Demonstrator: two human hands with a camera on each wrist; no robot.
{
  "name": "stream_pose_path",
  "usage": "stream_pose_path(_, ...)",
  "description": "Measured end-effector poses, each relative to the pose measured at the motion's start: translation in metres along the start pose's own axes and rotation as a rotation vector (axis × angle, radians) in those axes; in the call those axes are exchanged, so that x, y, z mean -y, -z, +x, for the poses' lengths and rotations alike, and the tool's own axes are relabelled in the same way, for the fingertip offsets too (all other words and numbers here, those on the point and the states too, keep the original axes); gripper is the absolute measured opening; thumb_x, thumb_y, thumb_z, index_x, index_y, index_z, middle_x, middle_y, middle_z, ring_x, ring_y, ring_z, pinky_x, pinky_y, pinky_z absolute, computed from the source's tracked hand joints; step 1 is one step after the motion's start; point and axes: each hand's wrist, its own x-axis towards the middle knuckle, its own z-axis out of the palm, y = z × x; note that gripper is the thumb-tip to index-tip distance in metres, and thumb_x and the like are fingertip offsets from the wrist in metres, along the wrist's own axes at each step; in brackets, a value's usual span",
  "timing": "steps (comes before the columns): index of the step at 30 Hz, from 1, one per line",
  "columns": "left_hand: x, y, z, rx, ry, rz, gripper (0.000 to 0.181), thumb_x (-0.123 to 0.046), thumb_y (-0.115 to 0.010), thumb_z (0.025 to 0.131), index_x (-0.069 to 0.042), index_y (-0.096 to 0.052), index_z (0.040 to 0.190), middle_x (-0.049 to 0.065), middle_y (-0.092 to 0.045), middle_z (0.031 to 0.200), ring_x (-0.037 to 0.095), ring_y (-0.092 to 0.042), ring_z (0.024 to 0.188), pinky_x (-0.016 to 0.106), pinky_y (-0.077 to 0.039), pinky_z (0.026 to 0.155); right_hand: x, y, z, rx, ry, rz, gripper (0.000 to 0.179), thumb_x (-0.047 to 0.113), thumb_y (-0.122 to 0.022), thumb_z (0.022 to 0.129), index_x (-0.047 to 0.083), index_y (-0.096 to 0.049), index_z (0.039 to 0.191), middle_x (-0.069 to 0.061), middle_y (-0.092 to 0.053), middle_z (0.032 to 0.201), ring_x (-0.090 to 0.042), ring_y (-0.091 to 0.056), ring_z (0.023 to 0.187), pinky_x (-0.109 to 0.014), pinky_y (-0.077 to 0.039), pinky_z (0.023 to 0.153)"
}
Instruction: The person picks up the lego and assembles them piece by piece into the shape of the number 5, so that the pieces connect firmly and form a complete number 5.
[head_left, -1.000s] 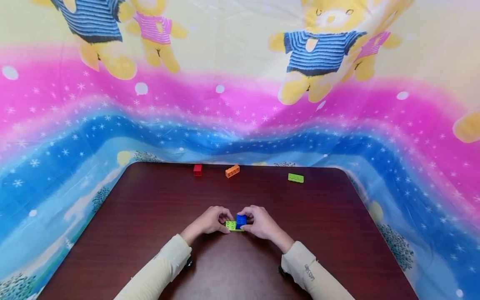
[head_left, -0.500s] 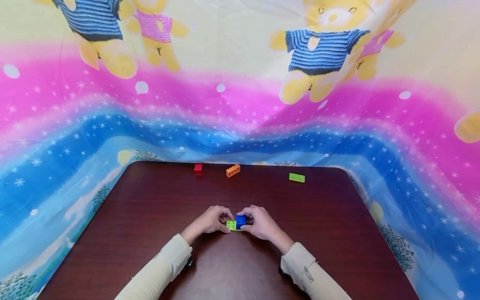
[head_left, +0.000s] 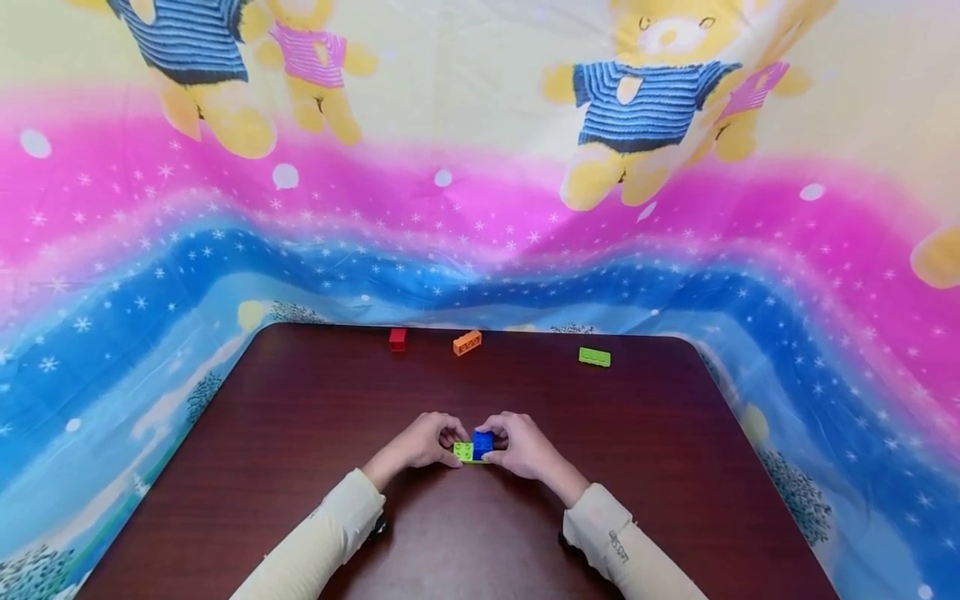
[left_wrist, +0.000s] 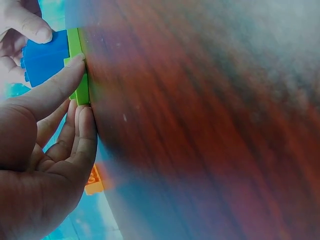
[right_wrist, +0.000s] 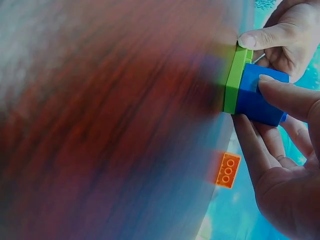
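A flat light-green building brick (head_left: 462,451) lies on the table in front of me, with studs showing on its left half. On its right half sits a taller blue brick (head_left: 483,445), flush against the green in the right wrist view. My left hand (head_left: 424,439) pinches the green brick's left end between thumb and fingers. My right hand (head_left: 521,446) grips the blue brick, its thumb on the near face, as the right wrist view shows, and its fingers on the far side.
Along the table's far edge lie a red brick (head_left: 397,339), an orange brick (head_left: 467,342) and another light-green brick (head_left: 595,357). Behind the dark wooden table (head_left: 315,392) hangs a printed curtain (head_left: 480,200) with bears and snowflakes.
Both hands keep their hold on the green and blue bricks. The head view has shifted very slightly; nothing else has visibly moved.
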Motion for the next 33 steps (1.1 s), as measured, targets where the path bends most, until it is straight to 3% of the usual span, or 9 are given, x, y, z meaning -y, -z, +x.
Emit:
stream_pose_path(19, 0.0028, -0.002, 0.002, -0.01, -0.003, 0.002, 0.031, -0.006, -0.094, 0.073, -0.008, -0.076, 0.099, 0.002, -0.074, 0.094, 0.016, -0.067, 0.088, 0.023, -0.057, 0.077, -0.0037, -0.0015, -0.0003, 0.001, 0.003, 0.023, 0.038, 0.011, -0.085, 0.086, 0.013, -0.074, 0.122, -0.007, -0.068, 0.116, -0.022, -0.07, 0.102, -0.039, -0.062, 0.089)
stream_pose_path(33, 0.0021, -0.0015, 0.002, 0.001, 0.011, 0.017, 0.031, -0.009, -0.094, 0.074, -0.009, -0.076, 0.1, 0.001, -0.074, 0.095, 0.015, -0.066, 0.088, 0.029, -0.059, 0.078, -0.0072, -0.003, -0.0017, 0.001, 0.006, 0.039, 0.038, 0.013, -0.084, 0.087, 0.014, -0.073, 0.124, -0.005, -0.067, 0.115, -0.02, -0.069, 0.102, -0.039, -0.062, 0.089)
